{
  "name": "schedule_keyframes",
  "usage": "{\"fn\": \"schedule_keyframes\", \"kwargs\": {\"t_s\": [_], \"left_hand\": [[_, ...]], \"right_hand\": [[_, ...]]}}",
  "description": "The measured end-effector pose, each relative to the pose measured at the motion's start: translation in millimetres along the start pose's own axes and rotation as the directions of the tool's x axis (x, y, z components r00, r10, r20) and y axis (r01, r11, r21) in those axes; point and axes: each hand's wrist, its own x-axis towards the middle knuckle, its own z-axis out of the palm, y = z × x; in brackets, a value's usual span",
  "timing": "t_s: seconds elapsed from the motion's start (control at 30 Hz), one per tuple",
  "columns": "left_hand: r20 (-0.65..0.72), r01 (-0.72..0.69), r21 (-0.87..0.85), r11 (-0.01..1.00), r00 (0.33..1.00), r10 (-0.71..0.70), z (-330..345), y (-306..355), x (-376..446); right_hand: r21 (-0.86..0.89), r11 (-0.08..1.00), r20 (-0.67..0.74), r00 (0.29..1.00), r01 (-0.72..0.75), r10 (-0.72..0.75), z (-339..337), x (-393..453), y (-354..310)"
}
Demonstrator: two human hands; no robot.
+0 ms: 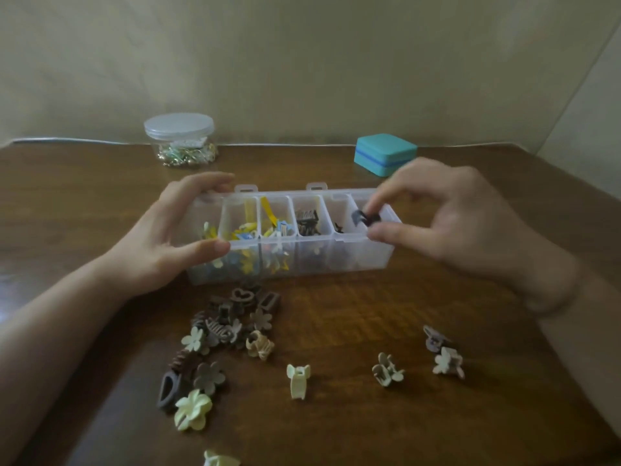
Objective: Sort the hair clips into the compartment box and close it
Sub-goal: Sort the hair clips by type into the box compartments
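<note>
A clear compartment box (349,260) lies open across the middle of the table. Its left compartments hold yellow and blue clips, a middle one dark brown clips. My left hand (168,237) grips the box's left end, thumb on the front wall and fingers over the back. My right hand (447,213) pinches a small dark clip (364,218) over the rightmost compartment. In front of the box lies a heap of brown and cream clips (232,321). A cream clip (297,380) and a few others (386,369) (448,361) lie scattered to the right.
A clear jar of gold and green trinkets (181,139) stands at the back left by the wall. A closed teal case (384,154) sits at the back right. The wooden table's edge runs diagonally at the right. Another pale clip (220,459) lies at the bottom edge.
</note>
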Motion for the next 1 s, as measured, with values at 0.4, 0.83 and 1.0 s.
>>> {"fn": "schedule_keyframes", "kwargs": {"t_s": [0.4,0.83,1.0], "left_hand": [[0.001,-0.023,-0.014,1.0,1.0,0.023,2.0,-1.5,0.3],[0.003,-0.017,0.008,1.0,1.0,0.017,2.0,0.9,0.3],[0.001,-0.016,0.006,1.0,1.0,0.016,0.4,0.2,0.3]], "right_hand": [[-0.061,0.998,0.149,0.989,0.021,-0.012,-29.6,-45.4,3.2],[0.076,0.996,0.362,0.929,0.054,-0.078,-12.0,-84.1,5.5],[0.231,0.973,-0.068,0.997,-0.025,0.042,-8.9,-12.0,3.0]]}}
